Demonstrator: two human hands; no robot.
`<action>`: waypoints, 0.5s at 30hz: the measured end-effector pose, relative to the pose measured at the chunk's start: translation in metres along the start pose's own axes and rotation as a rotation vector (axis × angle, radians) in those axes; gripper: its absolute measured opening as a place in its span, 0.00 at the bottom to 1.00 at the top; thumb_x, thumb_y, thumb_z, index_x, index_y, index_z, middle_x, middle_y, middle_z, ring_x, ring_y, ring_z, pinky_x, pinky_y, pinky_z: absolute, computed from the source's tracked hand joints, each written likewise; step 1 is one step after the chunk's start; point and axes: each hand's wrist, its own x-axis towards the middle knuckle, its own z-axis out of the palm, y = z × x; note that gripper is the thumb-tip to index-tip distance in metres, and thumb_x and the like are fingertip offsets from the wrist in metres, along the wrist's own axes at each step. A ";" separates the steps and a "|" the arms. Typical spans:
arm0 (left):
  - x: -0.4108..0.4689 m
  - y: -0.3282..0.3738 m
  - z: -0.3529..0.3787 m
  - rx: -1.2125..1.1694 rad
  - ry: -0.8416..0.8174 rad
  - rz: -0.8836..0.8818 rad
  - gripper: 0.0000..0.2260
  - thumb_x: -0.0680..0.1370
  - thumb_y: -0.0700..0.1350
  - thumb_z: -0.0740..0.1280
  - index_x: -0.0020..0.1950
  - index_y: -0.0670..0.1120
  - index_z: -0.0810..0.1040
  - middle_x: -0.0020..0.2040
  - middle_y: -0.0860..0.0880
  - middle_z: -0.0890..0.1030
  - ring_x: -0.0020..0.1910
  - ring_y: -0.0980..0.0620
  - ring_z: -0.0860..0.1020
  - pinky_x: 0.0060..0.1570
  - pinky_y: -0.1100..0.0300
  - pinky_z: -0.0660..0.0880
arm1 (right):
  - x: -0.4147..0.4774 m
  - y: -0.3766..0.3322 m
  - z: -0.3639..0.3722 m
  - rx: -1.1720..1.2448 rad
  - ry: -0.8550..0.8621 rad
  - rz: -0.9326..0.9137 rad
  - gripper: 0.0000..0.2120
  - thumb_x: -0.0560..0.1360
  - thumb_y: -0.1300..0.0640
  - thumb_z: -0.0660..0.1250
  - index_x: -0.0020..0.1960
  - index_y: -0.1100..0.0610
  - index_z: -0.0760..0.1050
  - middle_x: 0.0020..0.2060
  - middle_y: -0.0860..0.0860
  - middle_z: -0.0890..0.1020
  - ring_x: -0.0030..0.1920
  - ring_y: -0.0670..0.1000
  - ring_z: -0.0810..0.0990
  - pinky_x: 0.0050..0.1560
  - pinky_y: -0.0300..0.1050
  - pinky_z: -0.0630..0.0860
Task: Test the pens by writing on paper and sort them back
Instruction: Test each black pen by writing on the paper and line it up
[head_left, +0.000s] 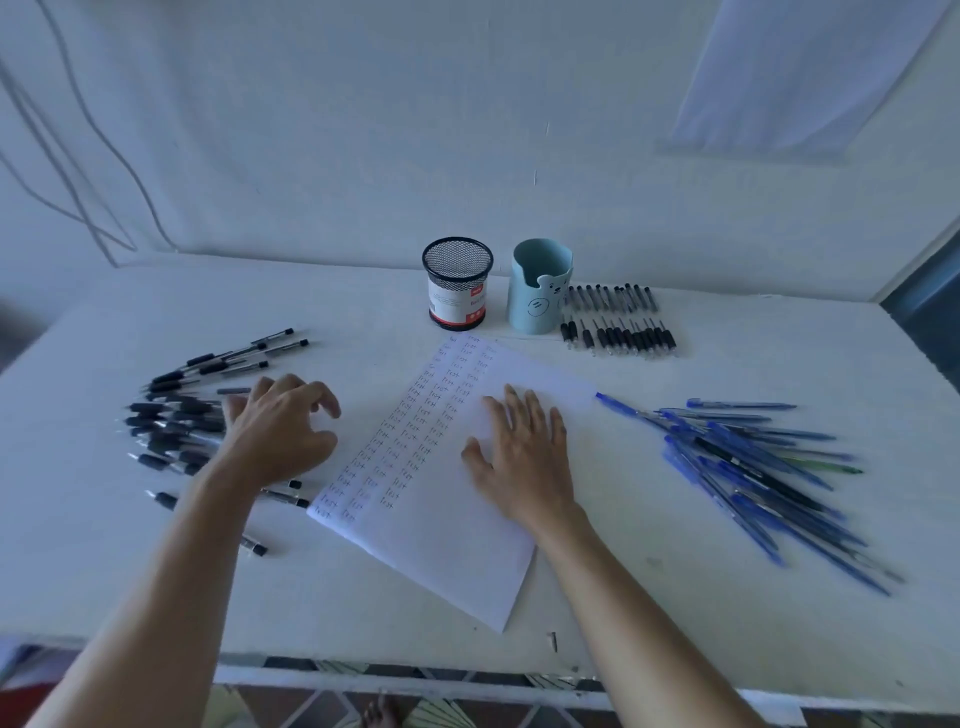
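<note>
Several scribbled columns on paper (441, 545); right hand (524, 457) flat atop; left hand (283, 426) loosely curled, empty.

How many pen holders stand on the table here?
2. The black mesh holder stands beyond the far end of the paper; the light blue holder is just to its right. Nothing suggests another is hidden.

Free surface (156, 597) runs along the near edge; black pens (176, 426) crowd the left edge, blue pens (753, 467) the right, and a mesh cup (457, 283) and blue cup (540, 291) stand at the far edge.
</note>
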 end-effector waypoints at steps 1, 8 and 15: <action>-0.003 -0.004 0.000 0.028 -0.021 0.004 0.15 0.70 0.44 0.68 0.53 0.61 0.74 0.54 0.55 0.72 0.57 0.53 0.64 0.55 0.51 0.57 | 0.001 0.000 0.001 0.001 0.005 0.001 0.41 0.69 0.37 0.38 0.78 0.52 0.60 0.80 0.55 0.56 0.80 0.57 0.51 0.77 0.59 0.43; -0.008 -0.016 0.013 -0.091 0.086 -0.050 0.10 0.76 0.44 0.70 0.56 0.48 0.79 0.57 0.48 0.74 0.64 0.44 0.69 0.61 0.46 0.61 | 0.000 0.000 0.000 -0.006 -0.029 0.019 0.34 0.75 0.40 0.46 0.78 0.51 0.57 0.80 0.53 0.54 0.80 0.55 0.47 0.77 0.58 0.42; -0.010 -0.013 0.016 -0.116 0.274 0.031 0.05 0.78 0.46 0.71 0.53 0.48 0.82 0.59 0.48 0.79 0.65 0.42 0.70 0.61 0.43 0.61 | -0.001 -0.001 0.000 -0.011 -0.030 0.017 0.34 0.75 0.40 0.45 0.79 0.51 0.56 0.80 0.53 0.53 0.80 0.56 0.47 0.77 0.58 0.41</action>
